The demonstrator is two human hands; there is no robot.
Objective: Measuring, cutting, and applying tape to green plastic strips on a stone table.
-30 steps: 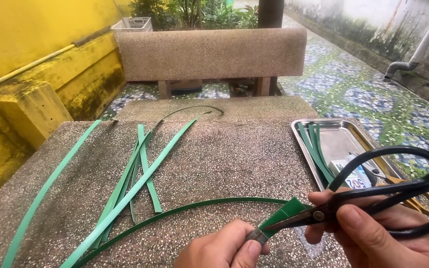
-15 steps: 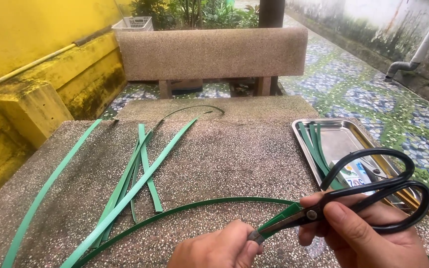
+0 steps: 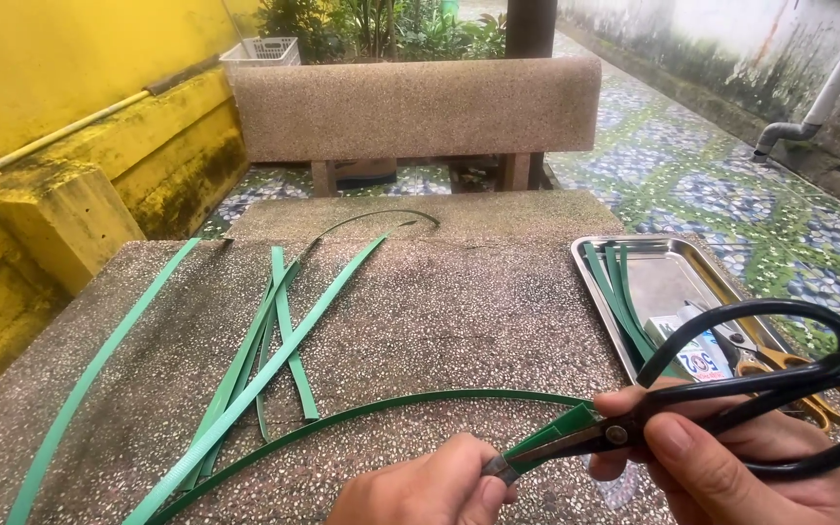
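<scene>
My right hand grips large black scissors by their loop handles at the lower right. The blades are nearly closed on the end of a long green strap that curves across the stone table. My left hand pinches that strap end right beside the blade tips at the bottom middle.
Several loose green strips lie spread on the table's left half. A metal tray at the right holds more green strips, a small box and orange-handled scissors. A stone bench stands beyond, with a yellow wall on the left.
The scissor handles have come closer together, bringing the blades shut on the strap end. Both hands shifted slightly; the strap stays pinched in my left hand.
</scene>
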